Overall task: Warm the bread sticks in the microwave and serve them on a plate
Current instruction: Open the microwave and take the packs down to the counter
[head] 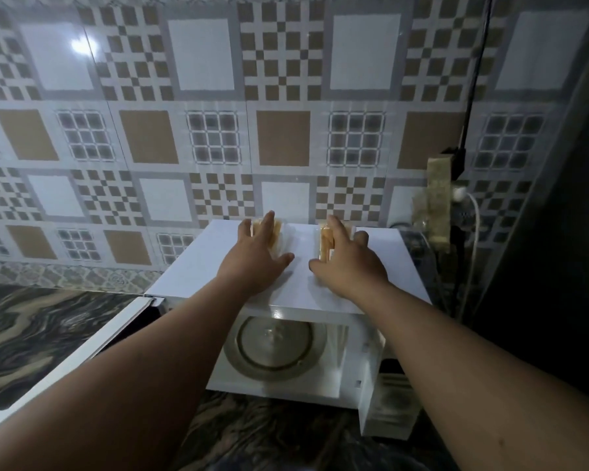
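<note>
Head view: two bare hands are reaching onto the top of an open white microwave.

The left hand is lying over one clear packet of bread sticks, fingers spread and slightly curved over it; the right hand is covering a second packet the same way. Whether either hand is actually grasping its packet is unclear. The microwave door is hanging open to the left, showing the glass turntable inside. The appliance is sitting on a dark marbled counter against a patterned tile wall.
</note>
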